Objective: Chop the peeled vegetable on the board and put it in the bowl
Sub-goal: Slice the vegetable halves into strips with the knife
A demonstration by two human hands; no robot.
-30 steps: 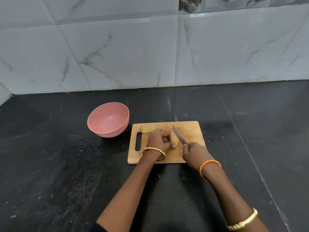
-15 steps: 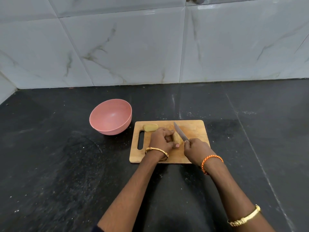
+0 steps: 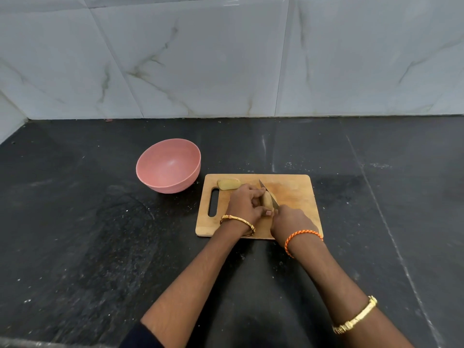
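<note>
**Cutting a peeled vegetable on the board**

Here, the head camera looked down at a dark worktop (image 3: 75, 247) with a pale marble tile wall (image 3: 200, 59) behind it. A wooden board (image 3: 296, 194) lay flat on the worktop, with its handle slot on the left side.

The left hand (image 3: 244, 204) was on the board. Its fingers were curled over a pale peeled vegetable piece (image 3: 268, 200) and held it down. A gold bangle (image 3: 238, 222) sat on that wrist.

The right hand (image 3: 292, 222) was just beside the left one. Its fingers were wrapped round the handle of a knife (image 3: 268, 194). The handle was hidden inside the hand. The blade pointed away from the person and rested against the right side of the held piece, close to the left fingers. How deep the blade had gone in could not be seen. An orange thread band (image 3: 302, 236) went round that wrist, and another gold bangle (image 3: 356, 316) sat higher up on that arm.

A second vegetable piece (image 3: 228, 184) lay loose at the far left corner of the board, just above the handle slot and apart from both hands.

A pink bowl (image 3: 168, 169) stood on the worktop, just to the left of the board and a little farther back. Nothing could be seen inside it.
</note>
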